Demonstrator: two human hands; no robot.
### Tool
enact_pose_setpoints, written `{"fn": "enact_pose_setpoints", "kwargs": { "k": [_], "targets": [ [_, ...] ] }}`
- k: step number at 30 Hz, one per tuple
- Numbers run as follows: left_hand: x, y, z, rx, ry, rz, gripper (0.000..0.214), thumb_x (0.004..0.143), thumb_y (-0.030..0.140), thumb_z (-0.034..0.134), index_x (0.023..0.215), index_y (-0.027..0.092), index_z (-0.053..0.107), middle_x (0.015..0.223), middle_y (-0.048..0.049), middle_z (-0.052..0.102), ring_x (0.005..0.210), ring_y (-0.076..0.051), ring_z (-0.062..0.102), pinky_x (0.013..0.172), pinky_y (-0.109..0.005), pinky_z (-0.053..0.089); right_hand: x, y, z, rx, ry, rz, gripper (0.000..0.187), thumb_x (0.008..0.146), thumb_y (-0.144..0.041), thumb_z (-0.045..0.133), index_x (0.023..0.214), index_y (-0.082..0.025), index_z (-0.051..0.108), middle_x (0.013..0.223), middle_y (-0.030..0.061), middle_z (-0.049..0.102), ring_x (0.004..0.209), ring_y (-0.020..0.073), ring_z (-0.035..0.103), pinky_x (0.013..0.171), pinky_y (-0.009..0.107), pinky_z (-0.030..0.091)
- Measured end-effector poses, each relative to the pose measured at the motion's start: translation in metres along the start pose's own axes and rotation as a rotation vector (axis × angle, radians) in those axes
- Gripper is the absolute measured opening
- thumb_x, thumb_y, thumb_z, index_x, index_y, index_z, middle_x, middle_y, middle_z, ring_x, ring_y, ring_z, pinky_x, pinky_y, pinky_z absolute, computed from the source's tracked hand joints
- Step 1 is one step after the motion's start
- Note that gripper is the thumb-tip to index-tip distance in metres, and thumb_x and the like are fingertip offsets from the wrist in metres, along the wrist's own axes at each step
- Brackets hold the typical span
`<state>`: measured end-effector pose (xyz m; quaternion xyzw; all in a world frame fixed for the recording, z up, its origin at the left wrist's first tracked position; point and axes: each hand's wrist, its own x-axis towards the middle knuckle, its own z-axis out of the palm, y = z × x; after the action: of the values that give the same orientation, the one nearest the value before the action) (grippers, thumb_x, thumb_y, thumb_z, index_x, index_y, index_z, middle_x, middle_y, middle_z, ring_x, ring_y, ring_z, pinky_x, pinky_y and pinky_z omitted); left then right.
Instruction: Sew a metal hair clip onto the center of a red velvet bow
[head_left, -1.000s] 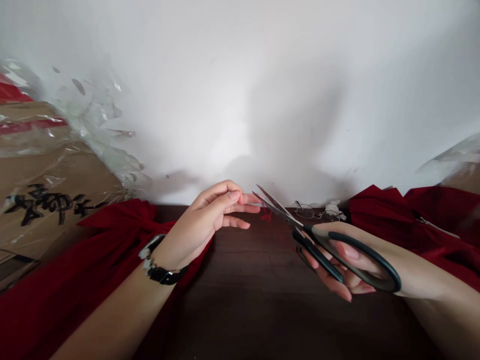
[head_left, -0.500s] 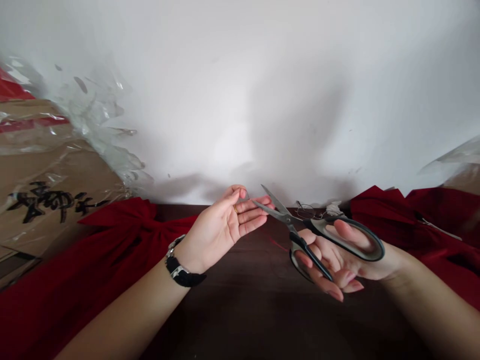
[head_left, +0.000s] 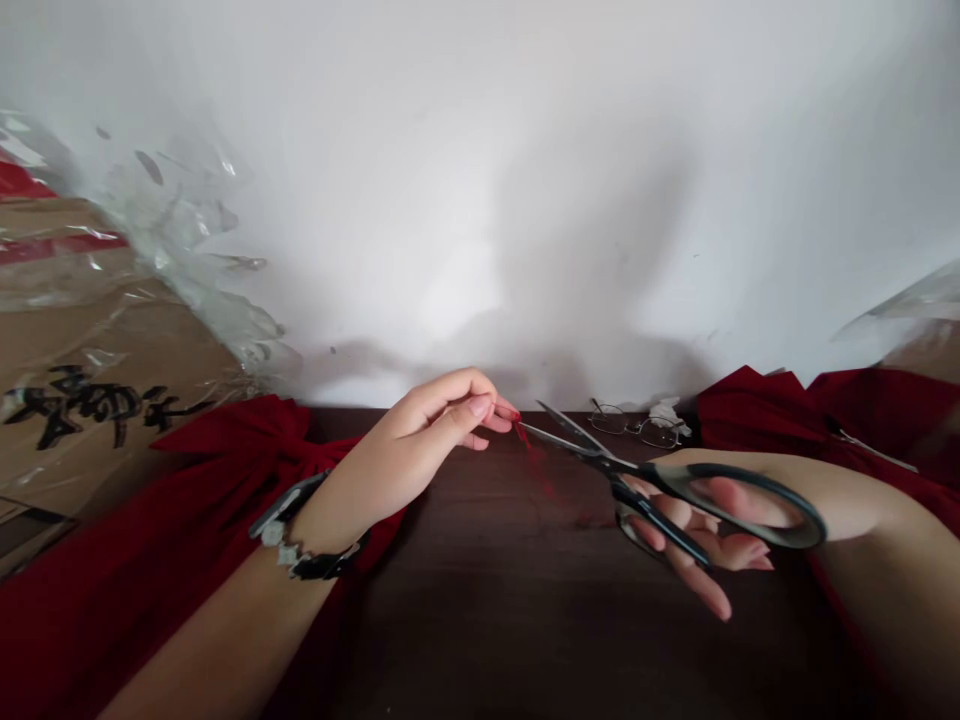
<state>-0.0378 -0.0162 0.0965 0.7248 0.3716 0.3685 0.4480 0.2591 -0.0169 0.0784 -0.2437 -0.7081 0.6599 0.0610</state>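
Note:
My left hand (head_left: 420, 440), with a watch on the wrist, pinches the top of a thin red thread (head_left: 534, 460) that hangs down over the dark wooden table (head_left: 495, 600). My right hand (head_left: 712, 525) grips black-handled scissors (head_left: 637, 480). Their blades are slightly apart, and the tips point left at the thread just beside my left fingertips. Red cloth (head_left: 172, 520) lies under my left forearm.
A cardboard box (head_left: 82, 370) under clear plastic film stands at the left against the white wall. More red cloth (head_left: 810, 425) is heaped at the right. Wire-framed glasses (head_left: 634, 425) lie at the table's back edge.
My left hand turned palm down and now pinches the red thread. The scissors dropped lower and flatter, with their tips brought up to the thread.

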Motion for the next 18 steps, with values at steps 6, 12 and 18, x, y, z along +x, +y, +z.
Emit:
{"fn": "enact_pose_setpoints", "kwargs": {
  "k": [6, 12, 18],
  "targets": [
    [0.001, -0.004, 0.005, -0.208, 0.005, -0.035, 0.021, 0.096, 0.038, 0.048, 0.088, 0.021, 0.058, 0.107, -0.0028, 0.069, 0.098, -0.018, 0.067, 0.085, -0.031, 0.057, 0.017, 0.001, 0.011, -0.038, 0.003, -0.085, 0.066, 0.084, -0.076, 0.032, 0.096, -0.014, 0.051, 0.052, -0.0020, 0.052, 0.039, 0.0053, 0.036, 0.043, 0.018, 0.028],
    [0.003, -0.002, 0.009, -0.309, 0.026, -0.077, 0.020, 0.094, 0.036, 0.051, 0.087, 0.019, 0.057, 0.110, -0.0069, 0.069, 0.094, -0.019, 0.069, 0.080, -0.029, 0.058, 0.012, -0.006, 0.015, -0.068, 0.003, -0.055, 0.066, 0.083, -0.077, 0.031, 0.095, -0.014, 0.049, 0.065, 0.0061, 0.064, 0.041, 0.0047, 0.034, 0.042, 0.018, 0.025],
    [0.003, -0.003, 0.007, -0.334, 0.070, -0.067, 0.019, 0.094, 0.037, 0.052, 0.090, 0.019, 0.056, 0.109, -0.0066, 0.070, 0.096, -0.020, 0.069, 0.081, -0.029, 0.058, 0.007, -0.011, 0.017, -0.071, 0.030, -0.029, 0.067, 0.081, -0.078, 0.030, 0.093, -0.015, 0.050, 0.061, 0.0032, 0.061, 0.042, 0.0043, 0.034, 0.043, 0.017, 0.027]
  ]
}}
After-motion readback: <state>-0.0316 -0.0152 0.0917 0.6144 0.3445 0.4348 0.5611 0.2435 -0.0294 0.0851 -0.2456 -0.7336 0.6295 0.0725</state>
